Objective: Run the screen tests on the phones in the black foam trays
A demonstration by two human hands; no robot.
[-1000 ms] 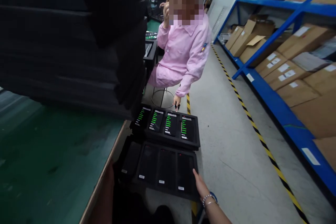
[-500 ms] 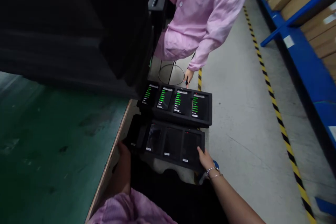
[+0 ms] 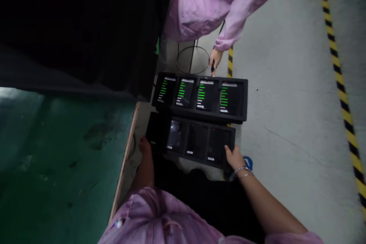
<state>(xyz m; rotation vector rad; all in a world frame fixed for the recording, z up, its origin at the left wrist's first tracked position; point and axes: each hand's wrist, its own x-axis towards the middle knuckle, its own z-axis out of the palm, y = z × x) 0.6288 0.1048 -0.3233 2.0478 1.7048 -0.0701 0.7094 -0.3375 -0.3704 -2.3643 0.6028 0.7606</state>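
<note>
Right hand (image 3: 234, 158) closed around the near right corner of a black foam tray (image 3: 197, 141), fingers (image 3: 229, 151) curled over its rim, apparently a firm hold. Left hand (image 3: 144, 145) at the tray's left end, in shadow, the state of its grip impossible to make out. Tray on or just above the floor (image 3: 286, 129), which of the two unclear, and right beside a second foam tray (image 3: 200, 116) holding four lit phones (image 3: 184, 93) with green bars. In the near tray, dark phones (image 3: 174, 135), one with a glare across its glass. Foam probably light and slightly bendy, phones likely slick and fragile, so the tray's two ends look like the best places to hold, well away from the screens. Past the far tray, a co-worker's hand (image 3: 215, 61) pinching a small black object (image 3: 212, 68), pink sleeve (image 3: 228, 32) above it.
</note>
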